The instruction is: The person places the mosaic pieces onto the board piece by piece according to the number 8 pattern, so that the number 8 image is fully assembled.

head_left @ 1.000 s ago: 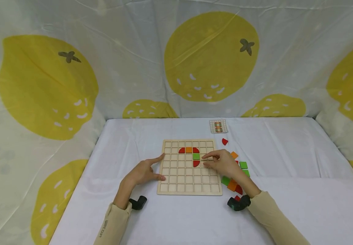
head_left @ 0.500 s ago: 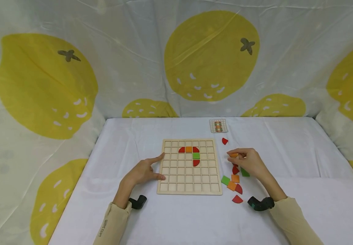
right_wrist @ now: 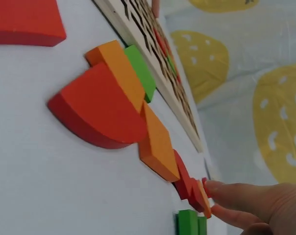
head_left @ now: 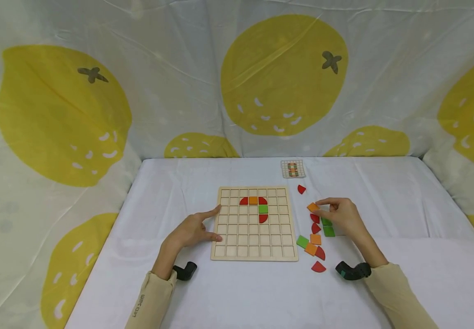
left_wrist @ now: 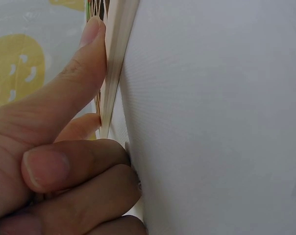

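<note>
A light wooden grid board [head_left: 242,237] lies on the white cloth, with red quarter-circle tiles, an orange square and a green square [head_left: 263,209] set in its upper cells. My left hand [head_left: 189,230] rests at its left edge, thumb and index finger spread and touching the rim; in the left wrist view the other fingers curl beside it. Right of the board, my right hand [head_left: 343,217] pinches an orange square tile [head_left: 312,207] by its right side with thumb and index finger. Red quarter-circle tiles [head_left: 315,219] and green squares [head_left: 329,231] lie just below.
A small pattern card [head_left: 292,169] lies behind the board, with a lone red quarter-circle [head_left: 301,189] in front of it. More loose tiles, including a green square [head_left: 302,241], lie along the board's right side. Lemon-print cloth [head_left: 187,82] hangs behind the table.
My right hand has moved from over the board, where it held nothing visible, rightward to the loose tiles, then a little further right at the orange tile. The left hand stays put.
</note>
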Demonstrator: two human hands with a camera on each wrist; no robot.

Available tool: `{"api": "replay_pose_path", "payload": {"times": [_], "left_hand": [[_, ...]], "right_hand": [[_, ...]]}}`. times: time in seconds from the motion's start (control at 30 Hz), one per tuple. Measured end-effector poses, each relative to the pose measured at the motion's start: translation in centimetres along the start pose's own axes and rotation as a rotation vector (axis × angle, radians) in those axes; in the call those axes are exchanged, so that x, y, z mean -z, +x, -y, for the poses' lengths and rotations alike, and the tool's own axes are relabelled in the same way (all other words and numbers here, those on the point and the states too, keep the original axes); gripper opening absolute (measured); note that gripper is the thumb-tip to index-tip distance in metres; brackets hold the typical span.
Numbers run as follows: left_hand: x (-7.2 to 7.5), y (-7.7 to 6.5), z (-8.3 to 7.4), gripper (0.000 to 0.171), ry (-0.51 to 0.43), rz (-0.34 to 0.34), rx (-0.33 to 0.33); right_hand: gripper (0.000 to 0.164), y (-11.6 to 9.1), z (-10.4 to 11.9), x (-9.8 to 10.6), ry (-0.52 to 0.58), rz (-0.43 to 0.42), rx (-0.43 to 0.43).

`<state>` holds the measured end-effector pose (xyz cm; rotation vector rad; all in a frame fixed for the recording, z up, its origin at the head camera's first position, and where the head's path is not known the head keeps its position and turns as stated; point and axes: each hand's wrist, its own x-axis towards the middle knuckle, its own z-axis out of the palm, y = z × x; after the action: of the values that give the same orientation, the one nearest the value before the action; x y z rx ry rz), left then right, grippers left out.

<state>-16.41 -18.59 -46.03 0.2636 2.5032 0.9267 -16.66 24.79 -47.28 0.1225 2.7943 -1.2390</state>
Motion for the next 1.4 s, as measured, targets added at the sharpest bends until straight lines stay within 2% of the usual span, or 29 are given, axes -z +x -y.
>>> {"api": "replay_pose_path", "payload": {"times": [0.27, 0.6, 0.73, 1.0, 1.27, 1.4], "left_hand": [[0.0, 0.0, 0.0, 0.099, 0.009, -0.003, -0.007], [0.0, 0.0, -0.1, 0.100, 0.016, -0.003, -0.003], [0.0, 0.0, -0.1, 0.099, 0.024, -0.004, 0.002], [0.0, 0.0, 0.0, 0.099, 0.026, -0.008, -0.001], [-0.1, 0.1, 0.1, 0.099, 0.029, -0.001, -0.012], [0.0, 0.1, 0.2, 0.100, 0.035, -0.002, -0.019]], "right_hand": [[0.035, 0.2, 0.3, -1.7, 0.007, 0.037, 0.034], [0.030, 0.2, 0.6, -0.9, 0.004, 0.181, 0.084], [0.031, 0.2, 0.5, -0.9, -0.002, 0.173, 0.085], [0.034, 0.1, 1.1, -2.2, -0.024, 0.145, 0.118], [0.034, 0.1, 0.8, -2.0, -0.026, 0.113, 0.063], [0.033, 0.3, 0.5, -2.1, -0.007, 0.120, 0.071]]}}
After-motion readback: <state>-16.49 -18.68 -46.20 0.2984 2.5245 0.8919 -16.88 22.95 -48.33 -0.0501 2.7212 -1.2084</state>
